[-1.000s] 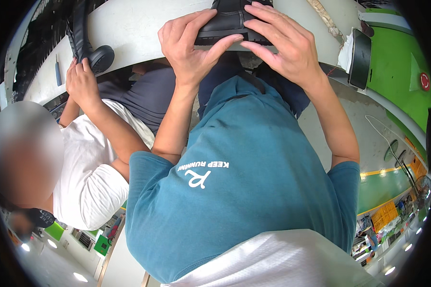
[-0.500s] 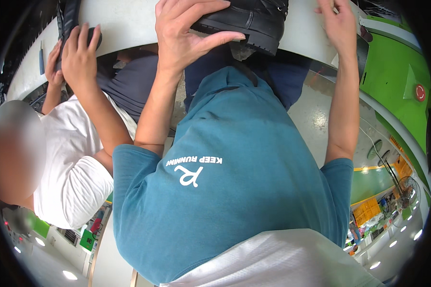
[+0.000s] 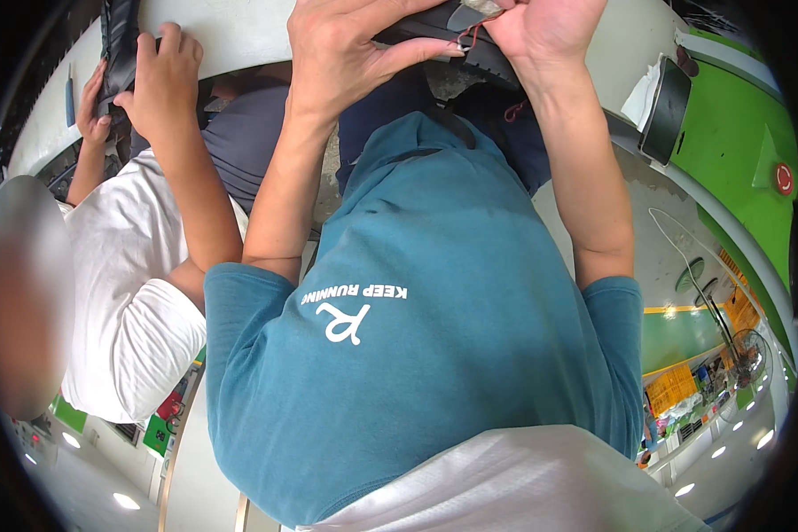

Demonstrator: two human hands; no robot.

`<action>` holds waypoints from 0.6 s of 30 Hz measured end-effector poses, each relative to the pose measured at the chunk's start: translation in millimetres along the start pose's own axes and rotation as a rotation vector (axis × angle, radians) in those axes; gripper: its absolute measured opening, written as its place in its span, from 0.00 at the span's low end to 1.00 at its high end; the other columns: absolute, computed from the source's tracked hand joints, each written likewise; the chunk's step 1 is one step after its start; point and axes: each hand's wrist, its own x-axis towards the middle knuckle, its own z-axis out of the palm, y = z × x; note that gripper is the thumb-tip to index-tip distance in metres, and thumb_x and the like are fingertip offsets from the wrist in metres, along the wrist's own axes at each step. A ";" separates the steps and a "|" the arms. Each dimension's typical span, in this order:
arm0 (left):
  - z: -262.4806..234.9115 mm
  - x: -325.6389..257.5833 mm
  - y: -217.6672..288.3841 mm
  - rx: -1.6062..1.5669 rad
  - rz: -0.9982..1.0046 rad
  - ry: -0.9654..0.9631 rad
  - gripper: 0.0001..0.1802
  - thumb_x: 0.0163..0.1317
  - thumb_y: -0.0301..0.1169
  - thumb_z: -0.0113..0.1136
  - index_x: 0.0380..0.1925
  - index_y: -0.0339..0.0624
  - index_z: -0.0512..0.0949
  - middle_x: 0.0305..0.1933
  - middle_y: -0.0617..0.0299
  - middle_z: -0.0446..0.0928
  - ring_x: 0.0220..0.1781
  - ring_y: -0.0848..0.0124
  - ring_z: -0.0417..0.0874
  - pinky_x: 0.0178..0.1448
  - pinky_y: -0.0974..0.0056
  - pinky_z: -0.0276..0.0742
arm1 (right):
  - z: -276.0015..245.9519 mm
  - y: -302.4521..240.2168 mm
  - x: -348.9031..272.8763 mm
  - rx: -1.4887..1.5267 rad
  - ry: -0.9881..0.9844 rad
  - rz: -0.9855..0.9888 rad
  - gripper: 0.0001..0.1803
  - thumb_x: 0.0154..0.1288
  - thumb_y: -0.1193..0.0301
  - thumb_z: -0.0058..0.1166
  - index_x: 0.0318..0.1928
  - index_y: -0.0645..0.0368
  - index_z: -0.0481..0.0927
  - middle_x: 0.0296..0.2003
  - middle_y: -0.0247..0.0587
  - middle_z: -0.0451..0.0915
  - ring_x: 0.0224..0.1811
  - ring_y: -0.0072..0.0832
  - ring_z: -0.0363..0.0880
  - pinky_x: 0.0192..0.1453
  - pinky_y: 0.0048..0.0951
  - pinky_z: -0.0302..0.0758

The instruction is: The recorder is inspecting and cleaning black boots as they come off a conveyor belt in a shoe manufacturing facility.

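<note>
1. While the upper edge crops the view, a black boot [image 3: 417, 28] lies at 12 o'clock on the white worktable [image 3: 230, 35], between the wearer's hands; its treaded sole faces 6 o'clock.
2. Left hand [image 3: 332, 55], just short of 12 o'clock: thumb and fingers are spread wide, grasping the boot in the gap between them. The thumb points toward 3 o'clock along the sole edge; the fingers lie over the upper.
3. Right hand [image 3: 550, 35], at 1 o'clock: fingers curl closely around a wrapped hand tool [image 3: 467, 18], whose grey end shows over the boot. Some fingertips are hidden.
4. A red cord [image 3: 472, 37] loops beside the left thumb tip.
5. At 10 o'clock, a co-worker's left hand [image 3: 91, 102] touches a black boot shaft [image 3: 120, 53]; the co-worker's right hand [image 3: 173, 80] has loosely parted fingers, and whether it makes contact cannot be told.
6. At 2 o'clock, a dark-screened phone [image 3: 665, 111] rests near a green machine [image 3: 736, 133] bearing a red push button [image 3: 783, 178].
</note>
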 end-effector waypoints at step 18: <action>-30.6 39.1 38.1 0.507 -0.123 -0.439 0.25 0.44 0.42 0.85 0.44 0.48 0.92 0.48 0.64 0.90 0.44 0.64 0.86 0.53 0.58 0.74 | -7.6 8.4 42.1 -0.083 -0.128 0.537 0.32 0.83 0.40 0.45 0.24 0.45 0.61 0.15 0.20 0.51 0.11 0.14 0.46 0.15 0.21 0.47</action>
